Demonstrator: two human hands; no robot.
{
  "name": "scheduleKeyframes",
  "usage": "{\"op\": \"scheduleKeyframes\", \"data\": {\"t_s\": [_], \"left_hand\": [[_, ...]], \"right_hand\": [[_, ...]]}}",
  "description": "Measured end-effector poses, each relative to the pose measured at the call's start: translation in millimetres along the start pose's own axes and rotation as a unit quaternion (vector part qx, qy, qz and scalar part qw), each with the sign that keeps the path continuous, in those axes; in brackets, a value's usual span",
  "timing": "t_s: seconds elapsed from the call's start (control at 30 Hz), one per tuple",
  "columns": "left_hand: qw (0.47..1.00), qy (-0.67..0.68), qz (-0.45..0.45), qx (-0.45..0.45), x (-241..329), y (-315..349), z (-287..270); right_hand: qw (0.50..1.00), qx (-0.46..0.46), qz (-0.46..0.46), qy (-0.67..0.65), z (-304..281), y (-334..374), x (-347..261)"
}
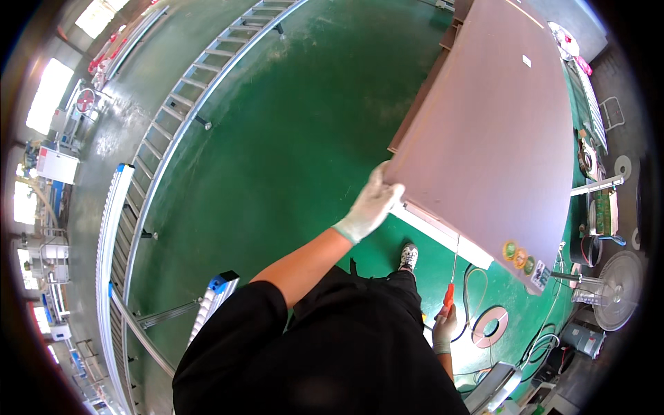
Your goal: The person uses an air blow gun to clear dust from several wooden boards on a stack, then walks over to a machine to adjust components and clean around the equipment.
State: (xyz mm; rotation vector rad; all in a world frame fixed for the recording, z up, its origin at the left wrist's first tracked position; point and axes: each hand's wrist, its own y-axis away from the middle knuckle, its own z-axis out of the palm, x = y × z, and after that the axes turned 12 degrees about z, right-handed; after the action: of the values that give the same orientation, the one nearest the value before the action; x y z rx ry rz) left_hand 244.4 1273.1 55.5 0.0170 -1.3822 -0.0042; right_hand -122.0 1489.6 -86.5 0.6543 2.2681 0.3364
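A large pinkish-brown board (491,138) stretches away from me on the right, with round stickers and a printed label at its near corner. My left hand (370,205), in a white glove, is closed on the board's near left corner. Lower right, my right hand (445,326) grips the orange-red handle of a long-shafted screwdriver (449,297). The shaft points up at the board's near edge, where a white strip (443,232) runs beneath the top face. Whether the tip touches the edge I cannot tell.
A long metal roller conveyor (181,100) curves along the left over the green floor (290,131). A roll of edge band (490,326) and loose cables (543,349) lie right of my feet. Farther right stand a clear round disc (618,290) and a grey motor (581,339).
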Motion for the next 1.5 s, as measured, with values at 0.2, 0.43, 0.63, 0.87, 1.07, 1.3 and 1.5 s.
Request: {"op": "scheduleKeyframes", "data": {"t_s": [0.2,0.43,0.63,0.87,1.07,1.3,1.5], "left_hand": [[0.963,-0.151,0.045,-0.220,-48.6,35.1,-68.2],[0.921,-0.278,0.111,-0.250,-128.1,139.2,-170.4],[0.958,-0.210,-0.026,-0.194,-78.0,173.9,-217.9],[0.989,-0.055,-0.123,0.055,-60.8,207.2,-291.5],[0.968,0.053,-0.207,0.131,-72.0,210.5,-309.1],[0.952,0.062,-0.264,0.145,-85.5,161.6,-338.0],[0.923,-0.063,-0.295,0.238,-124.1,139.1,-420.6]], "right_hand": [[0.996,0.085,-0.034,0.003,74.7,79.6,-27.7],[0.989,0.121,-0.036,0.075,100.9,107.3,-127.9],[0.997,0.010,0.074,0.012,149.8,55.0,-174.4],[0.969,-0.031,-0.014,0.246,217.9,74.4,-271.7],[0.995,-0.046,0.057,-0.074,231.4,-17.8,-284.2],[0.922,-0.018,0.266,-0.282,255.0,-130.5,-335.3],[0.904,-0.012,0.329,-0.274,312.3,-192.8,-352.4]]}}
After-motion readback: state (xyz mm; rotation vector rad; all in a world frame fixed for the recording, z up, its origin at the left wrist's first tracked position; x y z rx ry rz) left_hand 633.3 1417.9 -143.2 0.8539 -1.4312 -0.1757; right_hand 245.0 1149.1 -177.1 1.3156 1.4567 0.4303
